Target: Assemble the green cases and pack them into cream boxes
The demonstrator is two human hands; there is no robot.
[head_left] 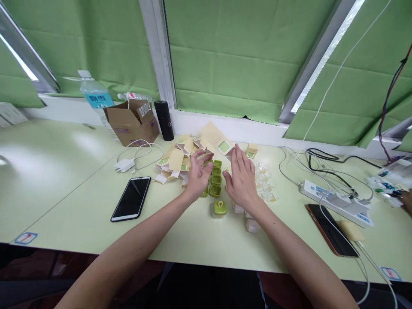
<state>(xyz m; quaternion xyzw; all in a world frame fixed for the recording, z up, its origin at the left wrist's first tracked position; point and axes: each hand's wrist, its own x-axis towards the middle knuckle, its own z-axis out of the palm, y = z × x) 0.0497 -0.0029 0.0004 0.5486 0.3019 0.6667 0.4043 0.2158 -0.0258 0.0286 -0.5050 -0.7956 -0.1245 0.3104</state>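
My left hand (198, 175) hovers over the left edge of a group of small green square lids (215, 180), its fingers curved and apart. No object shows in it. To the right of the lids, my right hand (240, 177) is held with its fingers stretched out and its palm facing left. A tiny yellow piece (227, 170) shows by its thumb; whether they touch I cannot tell. Nearer to me stands a small clear jar with a green looped lid (220, 208). Pale pink pieces (252, 225) lie beside my right wrist, partly hidden by the forearm. Clear containers (265, 182) stand right of that hand.
Folded cream cards (176, 163) are piled behind my left hand. A phone (131, 198), a white charger (125, 165), a cardboard box (131, 124) and a black bottle (164, 121) are at left. A power strip (336, 201) with cables and another phone (331, 231) lie at right.
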